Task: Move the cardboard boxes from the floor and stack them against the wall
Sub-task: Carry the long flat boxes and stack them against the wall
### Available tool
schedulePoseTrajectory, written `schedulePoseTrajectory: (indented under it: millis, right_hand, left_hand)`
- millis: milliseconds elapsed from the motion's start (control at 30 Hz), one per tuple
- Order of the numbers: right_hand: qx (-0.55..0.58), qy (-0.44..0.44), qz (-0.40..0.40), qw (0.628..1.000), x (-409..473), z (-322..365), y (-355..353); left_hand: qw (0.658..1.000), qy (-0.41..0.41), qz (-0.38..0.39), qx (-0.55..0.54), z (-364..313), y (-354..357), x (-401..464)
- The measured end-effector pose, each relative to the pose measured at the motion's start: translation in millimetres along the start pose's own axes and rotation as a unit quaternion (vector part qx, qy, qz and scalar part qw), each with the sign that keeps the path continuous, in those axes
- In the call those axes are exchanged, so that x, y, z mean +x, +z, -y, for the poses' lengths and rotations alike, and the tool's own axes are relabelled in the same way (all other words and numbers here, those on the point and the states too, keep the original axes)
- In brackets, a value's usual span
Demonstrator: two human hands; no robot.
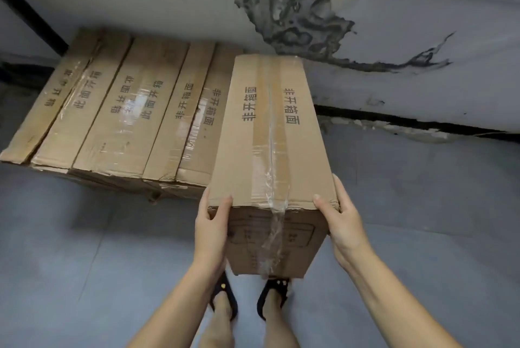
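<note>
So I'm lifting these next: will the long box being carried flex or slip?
Likely stiff: the carried box keeps straight edges with the left hand and right hand gripping only its near end. Its glossy tape could feel slippery. Probably not heavy.

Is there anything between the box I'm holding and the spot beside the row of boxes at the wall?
Nothing visible. Left hand and right hand hold the carried box by its near end. To the right of the row of boxes, the bare floor runs clear up to the wall.
</note>
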State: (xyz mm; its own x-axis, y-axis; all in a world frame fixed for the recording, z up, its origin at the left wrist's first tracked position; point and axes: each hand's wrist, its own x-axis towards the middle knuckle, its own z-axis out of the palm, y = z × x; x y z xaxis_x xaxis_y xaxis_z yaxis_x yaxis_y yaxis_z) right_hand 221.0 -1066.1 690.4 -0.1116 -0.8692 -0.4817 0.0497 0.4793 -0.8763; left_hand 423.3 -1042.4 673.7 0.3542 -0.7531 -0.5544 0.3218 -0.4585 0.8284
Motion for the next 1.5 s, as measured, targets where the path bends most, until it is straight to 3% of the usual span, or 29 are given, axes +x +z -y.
schedulePoseTrajectory:
  millis: [133,300,400,500,600,767,900,1000,1133,1367,1500]
  right_hand:
    - [0.005,0.043,-0.021,0.999,63.9,-68.4,12.5]
    - [0.017,0.095,-0.066,0.993,71.2,-139.9,28.2]
    - [0.028,0.159,-0.069,0.985,65.0,-165.9,39.4]
    - [0.029,0.239,-0.051,0.969,67.9,-183.1,44.5]
    - [0.025,0.239,-0.050,0.969,87.4,-187.9,40.0]
    - [0.022,0.226,-0.044,0.973,148.2,-184.3,41.6]
    - [0.033,0.215,-0.025,0.976,203.9,-175.9,64.6]
    - [0.038,0.223,-0.032,0.973,217.8,-186.5,76.9]
    - [0.011,0.227,-0.041,0.973,209.5,-197.2,71.1]
    - [-0.080,0.240,-0.020,0.967,192.2,-133.5,65.2]
    - [-0.150,0.146,0.029,0.977,146.7,-57.7,56.2]
  left_hand:
    - [0.999,-0.023,-0.021,0.033,52.4,4.7,68.8]
    - [0.992,-0.066,-0.049,0.098,102.8,-16.8,94.4]
    - [0.983,-0.147,-0.067,0.090,115.1,-32.5,90.8]
    - [0.956,-0.286,-0.053,0.019,122.4,-45.6,94.1]
    - [0.937,-0.344,-0.025,-0.054,134.8,-48.9,116.8]
    - [0.930,-0.338,-0.053,-0.133,154.2,-26.1,179.0]
    - [0.921,-0.305,-0.090,-0.226,136.8,-5.1,235.2]
    - [0.903,-0.332,-0.103,-0.255,121.1,-4.8,263.5]
    - [0.913,-0.330,-0.103,-0.214,122.9,-20.5,253.5]
    - [0.950,-0.286,-0.081,-0.098,79.2,-37.3,204.6]
    - [0.975,-0.218,0.029,0.022,8.8,-38.6,147.1]
